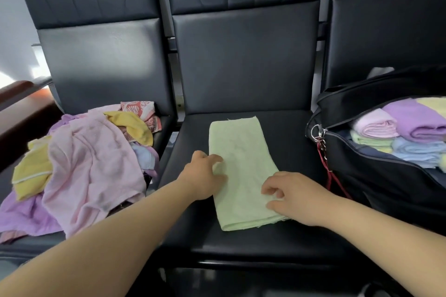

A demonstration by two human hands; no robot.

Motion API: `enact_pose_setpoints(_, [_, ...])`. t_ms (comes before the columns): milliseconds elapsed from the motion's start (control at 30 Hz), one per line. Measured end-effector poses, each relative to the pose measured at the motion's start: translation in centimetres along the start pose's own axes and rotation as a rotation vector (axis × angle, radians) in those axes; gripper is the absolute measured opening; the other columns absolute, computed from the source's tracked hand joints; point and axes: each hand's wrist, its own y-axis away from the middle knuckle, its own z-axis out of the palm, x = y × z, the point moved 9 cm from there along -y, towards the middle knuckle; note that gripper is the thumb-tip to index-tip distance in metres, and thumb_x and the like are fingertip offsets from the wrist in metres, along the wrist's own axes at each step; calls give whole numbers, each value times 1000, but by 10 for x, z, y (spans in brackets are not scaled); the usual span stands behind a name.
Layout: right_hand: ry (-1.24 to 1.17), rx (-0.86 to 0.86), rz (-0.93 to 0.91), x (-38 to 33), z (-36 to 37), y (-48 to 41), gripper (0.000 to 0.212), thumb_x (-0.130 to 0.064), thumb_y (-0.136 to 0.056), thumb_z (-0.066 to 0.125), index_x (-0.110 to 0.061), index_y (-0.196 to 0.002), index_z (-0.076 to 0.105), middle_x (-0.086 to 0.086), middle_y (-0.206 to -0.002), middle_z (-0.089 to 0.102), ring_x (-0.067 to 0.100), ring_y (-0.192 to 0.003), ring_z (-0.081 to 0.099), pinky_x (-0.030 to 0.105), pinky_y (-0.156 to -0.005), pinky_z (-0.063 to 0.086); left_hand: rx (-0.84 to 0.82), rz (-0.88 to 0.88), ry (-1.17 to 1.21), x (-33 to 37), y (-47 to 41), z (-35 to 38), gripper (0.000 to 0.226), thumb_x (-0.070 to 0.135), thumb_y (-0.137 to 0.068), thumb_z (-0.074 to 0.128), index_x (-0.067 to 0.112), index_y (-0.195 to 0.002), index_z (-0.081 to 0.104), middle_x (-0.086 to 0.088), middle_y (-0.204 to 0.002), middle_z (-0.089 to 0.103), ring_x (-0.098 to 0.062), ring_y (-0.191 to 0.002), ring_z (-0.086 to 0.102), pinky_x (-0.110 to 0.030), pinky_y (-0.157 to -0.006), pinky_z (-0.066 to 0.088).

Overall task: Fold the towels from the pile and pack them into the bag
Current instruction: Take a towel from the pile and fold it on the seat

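Observation:
A pale green towel [241, 164], folded into a long strip, lies flat on the middle seat [284, 236]. My left hand [205, 176] pinches its left edge about halfway along. My right hand [294, 198] pinches the towel's right edge near the front corner with curled fingers. On the left seat lies the pile of loose towels [82, 164], pink, yellow and purple. The open dark bag [366, 176] stands on the right seat and holds several folded towels [398, 132], pink, purple, green and blue.
Three dark padded seats stand in a row with tall backrests [243, 55]. A metal ring with a red strap [321, 137] hangs from the bag's left end. A brown armrest [17, 94] shows at the far left.

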Motion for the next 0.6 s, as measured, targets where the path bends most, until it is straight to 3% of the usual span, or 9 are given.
enact_pose_setpoints(100, [-75, 38, -6, 6, 1, 8, 24, -30, -88, 72, -36, -111, 68, -19, -109, 60, -5, -99, 59, 7, -84, 42, -162, 172, 298, 24, 33, 19, 38, 35, -88, 74, 41, -123, 61, 14, -133, 46, -9, -121, 54, -29, -106, 45])
enact_pose_setpoints(200, [-74, 23, -41, 4, 5, 15, 33, -37, -84, 72, -40, -116, 64, -27, -109, 58, -11, -104, 53, 10, -92, 42, -314, 284, 441, 43, 67, 32, 32, 15, -82, 81, 31, -108, 73, 17, -108, 67, 0, -93, 62, -15, -85, 47])
enact_pose_setpoints(267, [-66, 6, -66, 3, 7, 20, 45, -47, -80, 73, -43, -123, 59, -32, -112, 55, -13, -109, 48, 12, -96, 40, -320, 321, 460, 47, 77, 30, 35, 6, -77, 81, 29, -102, 75, 12, -90, 68, -7, -75, 59, -21, -74, 48])
enact_pose_setpoints(367, [-9, 9, -89, 3, 10, 25, 57, -55, -78, 73, -44, -130, 52, -30, -117, 54, -8, -114, 46, 16, -100, 40, -182, 318, 573, 39, 75, 14, 36, -1, -75, 75, 30, -94, 76, 9, -81, 69, -13, -71, 59, -31, -72, 50])
enact_pose_setpoints(467, [69, 97, -101, -6, 10, 31, 52, -45, -87, 71, -38, -135, 51, -25, -116, 53, 1, -112, 48, 22, -99, 42, 30, 340, 513, 35, 73, -2, 32, 3, -82, 74, 34, -89, 75, 6, -90, 75, -17, -83, 70, -37, -85, 57])
enact_pose_setpoints(600, [46, 184, -44, -8, -1, 30, 37, -22, -93, 64, -35, -128, 57, -14, -108, 65, 15, -99, 61, 31, -88, 48, 189, 359, 327, 38, 75, -27, 29, 13, -87, 76, 41, -85, 70, 14, -80, 70, -5, -72, 63, -23, -74, 47])
